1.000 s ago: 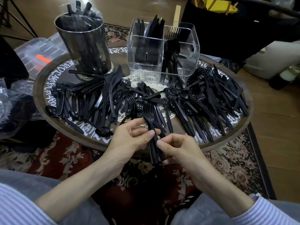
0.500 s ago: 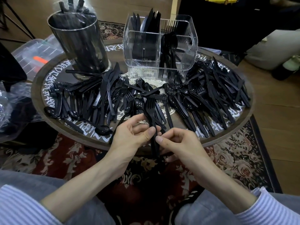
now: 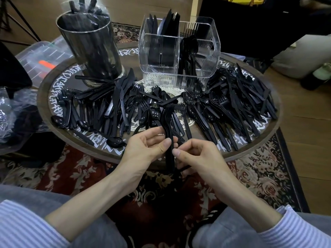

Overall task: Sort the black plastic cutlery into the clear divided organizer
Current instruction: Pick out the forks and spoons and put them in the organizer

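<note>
A stack of black plastic forks (image 3: 168, 122) stands upright at the near edge of the round table (image 3: 44, 93), tines up. My left hand (image 3: 148, 147) pinches the handles from the left, and my right hand (image 3: 197, 154) pinches them from the right. Loose black cutlery (image 3: 232, 108) covers most of the tabletop. At the back stands the clear divided organizer (image 3: 179, 51), with knives in its left compartment and spoons in its right one.
A tall metal canister (image 3: 91, 49) with wrapped cutlery stands at the back left. A clear storage bin (image 3: 41, 59) and plastic bags (image 3: 10, 113) lie left of the table. A patterned rug (image 3: 259, 176) covers the floor; my knees are below.
Both hands have lifted the fork stack slightly and set it more upright. The view has shifted a little closer to the table.
</note>
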